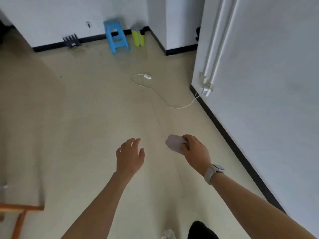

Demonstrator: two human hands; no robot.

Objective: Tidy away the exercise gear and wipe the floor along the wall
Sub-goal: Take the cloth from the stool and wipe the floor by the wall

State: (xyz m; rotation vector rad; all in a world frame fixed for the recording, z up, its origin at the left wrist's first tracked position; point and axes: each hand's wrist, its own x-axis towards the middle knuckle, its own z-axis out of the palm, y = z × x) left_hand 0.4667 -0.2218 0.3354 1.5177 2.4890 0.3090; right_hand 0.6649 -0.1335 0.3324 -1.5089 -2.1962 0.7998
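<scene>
My right hand (195, 149) is closed around a pale, crumpled wiping cloth (174, 144), held above the beige floor (86, 126) a short way left of the white wall (276, 100) and its black skirting (233, 145). A watch with a pale strap sits on that wrist. My left hand (130, 155) hovers beside it with fingers spread and nothing in it. No exercise gear is recognisable in this view.
A white cable with a small box (148, 76) loops across the floor to a wall plug (207, 91). At the far wall stand a blue plastic stool (116, 36), a yellow-green bin (137, 36) and a black router (71, 41). A wooden frame (19, 214) is bottom left.
</scene>
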